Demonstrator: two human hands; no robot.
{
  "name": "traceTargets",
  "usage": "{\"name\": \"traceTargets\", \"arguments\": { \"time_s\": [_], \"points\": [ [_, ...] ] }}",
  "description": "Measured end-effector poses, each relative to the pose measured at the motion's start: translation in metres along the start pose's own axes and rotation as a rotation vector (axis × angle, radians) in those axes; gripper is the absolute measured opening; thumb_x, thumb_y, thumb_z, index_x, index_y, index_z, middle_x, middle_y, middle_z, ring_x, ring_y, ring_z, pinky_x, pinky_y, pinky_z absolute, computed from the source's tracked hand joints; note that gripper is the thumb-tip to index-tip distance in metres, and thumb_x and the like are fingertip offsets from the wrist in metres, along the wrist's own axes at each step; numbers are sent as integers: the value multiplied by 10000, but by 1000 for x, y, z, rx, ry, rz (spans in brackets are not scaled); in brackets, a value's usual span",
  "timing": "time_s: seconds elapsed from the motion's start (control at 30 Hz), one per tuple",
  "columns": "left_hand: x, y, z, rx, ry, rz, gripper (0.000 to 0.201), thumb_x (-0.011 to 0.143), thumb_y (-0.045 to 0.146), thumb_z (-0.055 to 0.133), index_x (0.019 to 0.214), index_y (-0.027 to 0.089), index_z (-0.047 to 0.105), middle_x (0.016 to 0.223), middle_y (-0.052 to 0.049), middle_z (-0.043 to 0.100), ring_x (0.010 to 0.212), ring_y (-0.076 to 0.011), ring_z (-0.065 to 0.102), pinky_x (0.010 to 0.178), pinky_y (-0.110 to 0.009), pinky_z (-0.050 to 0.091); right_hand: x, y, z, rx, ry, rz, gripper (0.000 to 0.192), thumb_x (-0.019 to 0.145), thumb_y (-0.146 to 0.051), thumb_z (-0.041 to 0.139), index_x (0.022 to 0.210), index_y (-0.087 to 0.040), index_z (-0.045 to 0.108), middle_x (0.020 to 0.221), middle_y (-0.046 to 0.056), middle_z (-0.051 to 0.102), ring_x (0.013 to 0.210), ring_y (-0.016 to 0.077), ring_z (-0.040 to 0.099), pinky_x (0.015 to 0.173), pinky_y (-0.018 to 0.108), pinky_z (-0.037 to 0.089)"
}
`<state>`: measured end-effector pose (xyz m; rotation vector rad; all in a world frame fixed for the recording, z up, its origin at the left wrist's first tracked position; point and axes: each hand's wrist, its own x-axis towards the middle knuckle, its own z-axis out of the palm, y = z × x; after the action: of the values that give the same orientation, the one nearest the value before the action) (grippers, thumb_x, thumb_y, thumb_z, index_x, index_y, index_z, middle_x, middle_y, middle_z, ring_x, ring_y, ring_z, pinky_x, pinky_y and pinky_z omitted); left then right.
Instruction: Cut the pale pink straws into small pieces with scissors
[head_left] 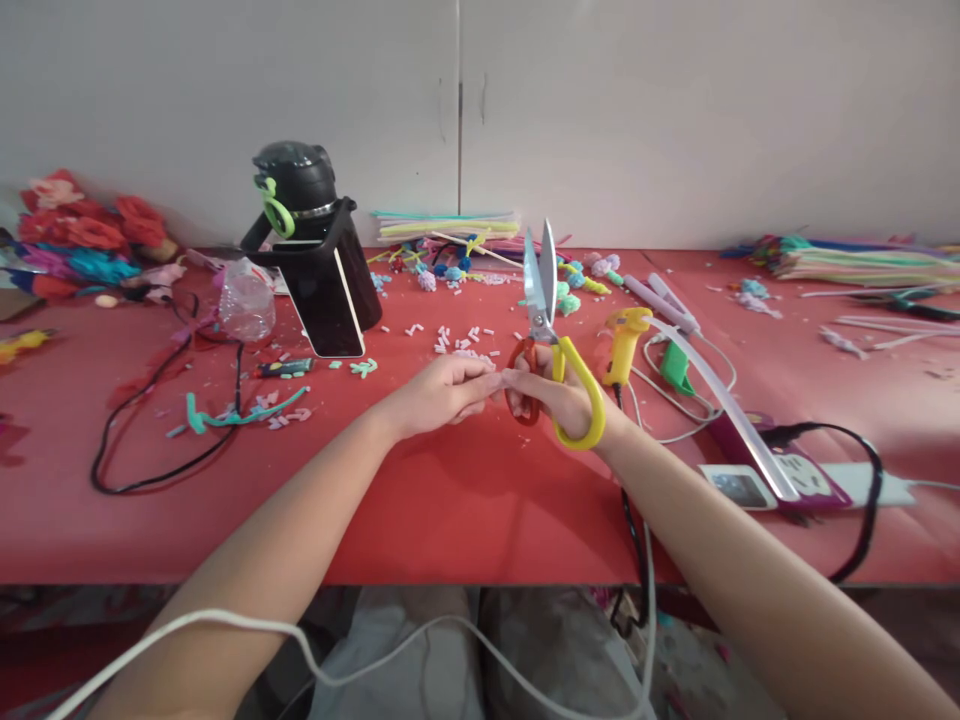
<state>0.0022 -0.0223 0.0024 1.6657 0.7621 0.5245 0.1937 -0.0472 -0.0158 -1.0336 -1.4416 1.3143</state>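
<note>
A person's right hand [559,398] grips a pair of scissors [546,330] over a red surface [450,500], blades pointing up and away and slightly parted at the tips. The scissors have bright steel blades, one red handle loop hidden partly by the fingers and one larger yellow loop curving around the outside of the hand toward the wrist. The left hand [442,392] sits just to the left of the scissors, its fingers drawn together and meeting the right hand's fingertips below the pivot, pinching something pale and too small to identify. Beyond the scissors, scattered white and pink snippets [450,340] dot the surface, and farther back lies a bundle of pastel pipe cleaners [446,227] against the wall. To the left of the scissors stands a black holder [330,290] with a dark bottle [296,180] in it, and beside that a crumpled clear plastic bag [246,300]; a teal pipe cleaner [240,415] and a looping black cord [142,440] lie nearer the front edge. Far left of the scissors is a heap of red and blue handmade flowers [82,235]. Just right of the scissors stands a yellow glue gun [624,345] with a green-tipped white cable [675,370], and farther right a white power strip [817,485] under a long pale bar. More pipe cleaners [855,262] lie at the far right.
</note>
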Motion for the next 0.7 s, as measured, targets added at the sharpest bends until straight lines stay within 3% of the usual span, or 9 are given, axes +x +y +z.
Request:
{"name": "traceTargets", "arguments": {
  "time_s": [0.27, 0.47, 0.6, 0.7],
  "points": [
    [-2, -1, -4, -117, -79, -72, 347, 901, 478, 609, 751, 172, 544, 533, 44, 413, 443, -61, 325, 451, -230, 224, -2, 2, 2, 46, 13, -51, 318, 774, -396, 692, 796, -236, 418, 609, -50, 554, 533, 109, 521, 524, 271, 405],
    [-2, 0, -5, -108, -28, -85, 330, 884, 461, 631, 745, 167, 579, 523, 48, 387, 435, -60, 309, 445, -230, 213, -1, 0, 2, -28, 75, -76, 300, 781, -410, 658, 777, -240, 411, 576, -59, 503, 526, 111, 486, 541, 280, 396],
    [0, 0, -15, -75, 179, -16, 338, 879, 448, 642, 706, 165, 579, 513, 57, 349, 448, -59, 309, 460, -226, 237, -6, -7, -4, -259, 171, -31, 364, 831, -497, 634, 700, -229, 427, 559, -44, 487, 513, 107, 454, 547, 284, 379],
    [0, 0, -28, -143, 425, 52, 329, 867, 418, 662, 681, 165, 564, 506, 66, 319, 439, -51, 279, 452, -222, 213, -11, -10, -11, -410, 112, 11, 448, 842, -568, 621, 652, -224, 405, 551, -46, 439, 526, 104, 420, 538, 276, 335]
  ]
}}
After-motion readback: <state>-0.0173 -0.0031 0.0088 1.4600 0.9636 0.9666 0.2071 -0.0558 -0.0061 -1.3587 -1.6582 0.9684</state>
